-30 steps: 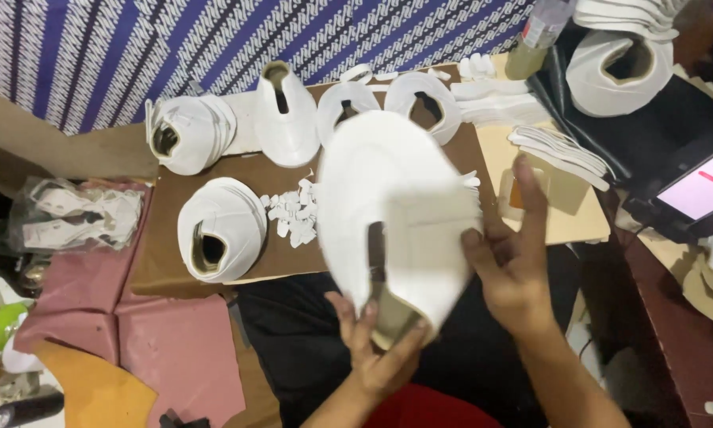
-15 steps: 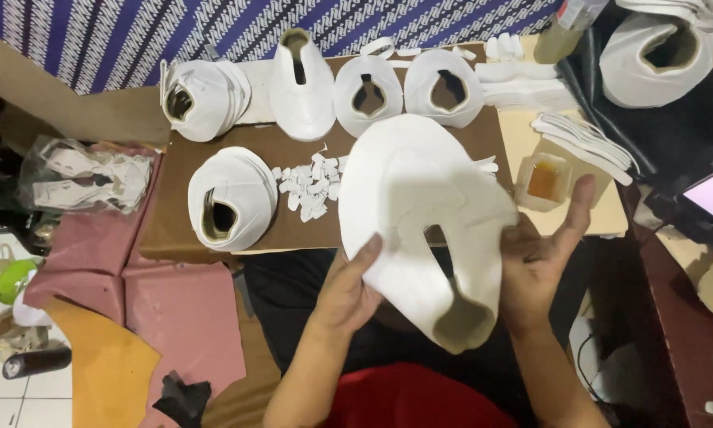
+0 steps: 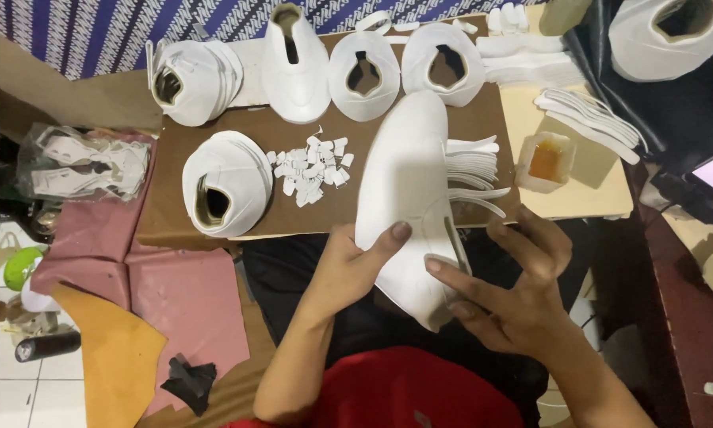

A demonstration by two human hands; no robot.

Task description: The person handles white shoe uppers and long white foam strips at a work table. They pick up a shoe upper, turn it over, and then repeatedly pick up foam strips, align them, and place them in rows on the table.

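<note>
While both hands grasp it, the white shoe upper (image 3: 408, 190) stands folded and tilted over the near edge of the tabletop (image 3: 174, 214), toe end away from the person, heel end low between the wrists.

Left hand (image 3: 348, 265): closed on the upper's left side, thumb pressed flat on the white face, fingers hidden behind it.
Right hand (image 3: 511, 289): closed on the upper's lower right edge, index finger and thumb pinching by a dark slit, other fingers spread loosely.

Items on the brown tabletop:
- Stack of white uppers (image 3: 225, 182), near left, opening toward the viewer.
- Second stack (image 3: 194, 79), far left, lying on its side.
- Single formed upper (image 3: 294, 67), far centre.
- Two flat cut uppers (image 3: 400, 67), side by side, far right of centre.
- Heap of small white tags (image 3: 309, 166), between the near stack and the held upper.
- Fan of thin white strips (image 3: 471, 166), just right of the held upper, partly behind it.

Right of the board: small clear tub of amber glue (image 3: 546, 162) on a tan sheet. Left: clear bag of white cut pieces (image 3: 83, 162); pink and tan leather sheets (image 3: 182, 301) below.
</note>
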